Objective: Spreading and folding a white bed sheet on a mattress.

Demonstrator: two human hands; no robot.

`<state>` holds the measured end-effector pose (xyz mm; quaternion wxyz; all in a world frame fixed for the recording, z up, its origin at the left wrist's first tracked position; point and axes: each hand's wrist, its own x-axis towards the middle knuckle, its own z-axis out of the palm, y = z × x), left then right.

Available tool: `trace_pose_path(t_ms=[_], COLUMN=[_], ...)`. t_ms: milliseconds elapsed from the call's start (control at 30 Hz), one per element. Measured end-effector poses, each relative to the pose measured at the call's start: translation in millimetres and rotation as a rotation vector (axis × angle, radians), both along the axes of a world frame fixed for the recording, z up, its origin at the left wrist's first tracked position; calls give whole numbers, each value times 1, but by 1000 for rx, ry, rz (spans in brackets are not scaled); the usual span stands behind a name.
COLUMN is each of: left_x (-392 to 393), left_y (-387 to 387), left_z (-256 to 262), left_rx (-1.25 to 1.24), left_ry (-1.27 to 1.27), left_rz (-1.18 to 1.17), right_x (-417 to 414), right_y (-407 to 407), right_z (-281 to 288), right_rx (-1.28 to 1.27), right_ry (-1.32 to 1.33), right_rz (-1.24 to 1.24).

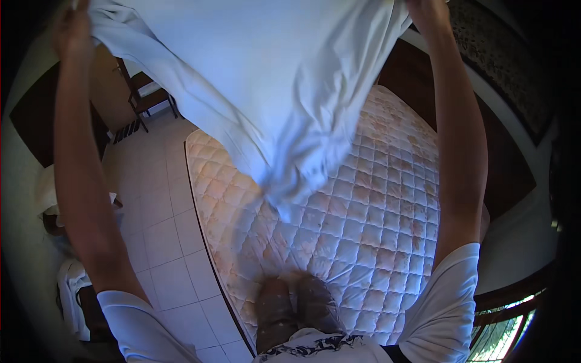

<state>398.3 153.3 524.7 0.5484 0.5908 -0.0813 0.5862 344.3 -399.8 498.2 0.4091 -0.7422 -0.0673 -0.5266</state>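
Note:
A white sheet hangs spread between my raised hands, its lower end bunched and tapering to a point over the mattress. My left hand grips its upper left edge, partly blurred near the top of the view. At the upper right, my right hand holds the opposite edge, cut off in part by the frame. Below the cloth lies a bare quilted mattress with a faded floral pattern and brownish stains. My legs, in dark trousers, are against or on the mattress at its near side; which, I cannot tell.
Pale floor tiles run along the mattress's left side. A dark wooden chair stands beyond, far left. White cloth lies over dark furniture at lower left. A dark headboard borders the right, with a barred window at lower right.

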Motion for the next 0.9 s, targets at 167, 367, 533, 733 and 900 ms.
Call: trace_pose_path(t_ms=[167,367,533,733,900], left_x=[-78,-141,-215,-285,-378], left_y=[-58,-36,-30,-57,-36], left_z=[-44,-221,-376,-540,-634], left_rx=[-52,466,549,605,704], left_ry=[-119,195,414,654,782], left_rz=[-149,-83,-540,-807,-764], right_x=[8,-127,-204,-278,-352], right_y=[-114,-44,-56,-128,-27], right_z=[-23,-204,-387,-653,-723], right_rx=[234,744,1171,1579,1630], right_ry=[-58,-68,238,483,618], right_rz=[248,611,584,501,428])
